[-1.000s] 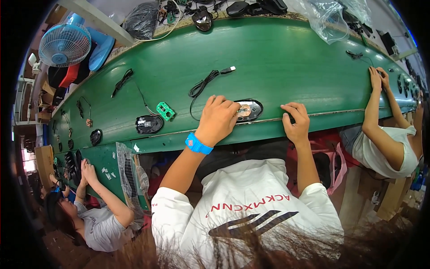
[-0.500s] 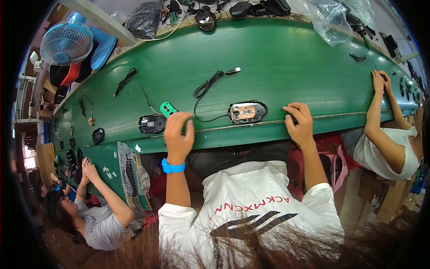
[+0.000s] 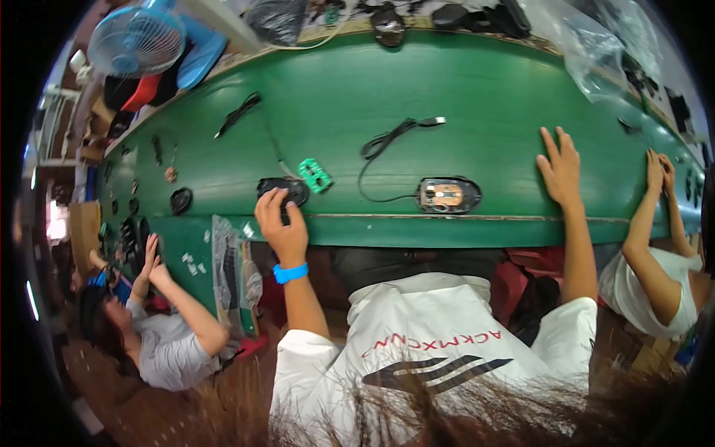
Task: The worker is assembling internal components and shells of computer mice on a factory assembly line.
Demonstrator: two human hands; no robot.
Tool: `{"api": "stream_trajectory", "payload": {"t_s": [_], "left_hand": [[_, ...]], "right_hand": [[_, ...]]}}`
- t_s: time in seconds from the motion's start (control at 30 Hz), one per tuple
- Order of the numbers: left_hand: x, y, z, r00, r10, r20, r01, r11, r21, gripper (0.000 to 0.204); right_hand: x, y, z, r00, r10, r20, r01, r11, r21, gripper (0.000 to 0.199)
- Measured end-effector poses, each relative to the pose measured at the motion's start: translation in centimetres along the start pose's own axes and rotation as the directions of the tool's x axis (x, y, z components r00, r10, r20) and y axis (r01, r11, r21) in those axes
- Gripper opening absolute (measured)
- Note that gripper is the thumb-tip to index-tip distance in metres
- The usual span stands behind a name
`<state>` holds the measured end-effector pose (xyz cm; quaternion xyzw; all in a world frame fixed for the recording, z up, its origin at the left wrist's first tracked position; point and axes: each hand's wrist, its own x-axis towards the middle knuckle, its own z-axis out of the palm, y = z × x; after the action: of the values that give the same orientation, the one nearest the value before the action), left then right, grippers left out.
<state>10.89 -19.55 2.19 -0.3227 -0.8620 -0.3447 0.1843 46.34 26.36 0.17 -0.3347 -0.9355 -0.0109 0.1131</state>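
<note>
My left hand (image 3: pixel 281 227), with a blue band at its wrist, reaches over the near edge of a black mouse base (image 3: pixel 289 188). Thumb and fingers are apart, the fingertips at the shell, and part of it is hidden under them. A green circuit board (image 3: pixel 315 175) lies against the shell's right side, wired to a thin cable. My right hand (image 3: pixel 560 167) is open and empty, fingers stretched out over the green belt (image 3: pixel 491 89). Between my hands sits an opened mouse (image 3: pixel 449 195) with a brown board inside, its black cable (image 3: pixel 391 139) coiled loosely beyond it.
More mouse parts (image 3: pixel 181 200) lie along the belt to the left. A blue fan (image 3: pixel 138 41) stands at the far left, and clear plastic bags (image 3: pixel 588 56) hang at the far right. One person works at my left, another at my right. A black mouse (image 3: pixel 388 26) rests beyond the belt.
My left hand has come down onto the near edge of the mouse base. My right hand has moved away from the opened mouse, its fingers straightening. The whole view has shifted and turned.
</note>
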Motion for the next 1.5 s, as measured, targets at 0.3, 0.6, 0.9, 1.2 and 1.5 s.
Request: {"api": "stream_trajectory", "payload": {"t_s": [0.3, 0.6, 0.9, 1.2, 1.5], "left_hand": [[2.4, -2.8, -2.2, 0.995, -0.097, 0.028, 0.098, 0.993, -0.065, 0.051], [2.3, -4.0, -1.7, 0.981, -0.044, 0.187, 0.045, 0.999, 0.002, 0.056], [1.9, -2.2, -1.4, 0.974, -0.069, 0.214, 0.063, 0.997, 0.037, 0.050], [-0.1, -2.0, -1.8, 0.977, 0.018, 0.212, -0.034, 0.997, 0.071, 0.038], [-0.2, -1.6, -1.8, 0.977, 0.082, 0.195, -0.084, 0.997, 0.000, 0.036]], "right_hand": [[3.3, 12.6, 2.5, 0.977, 0.138, -0.160, -0.129, 0.989, 0.069, 0.050], [5.4, 16.1, 3.8, 0.956, 0.223, -0.190, -0.211, 0.974, 0.082, 0.048], [5.2, 13.0, 4.5, 0.934, 0.270, -0.233, -0.273, 0.962, 0.021, 0.049], [5.1, -25.0, -4.8, 0.783, -0.503, -0.366, 0.622, 0.644, 0.446, 0.029], [5.4, -37.5, -1.8, 0.762, -0.641, -0.088, 0.620, 0.684, 0.383, 0.032]]}}
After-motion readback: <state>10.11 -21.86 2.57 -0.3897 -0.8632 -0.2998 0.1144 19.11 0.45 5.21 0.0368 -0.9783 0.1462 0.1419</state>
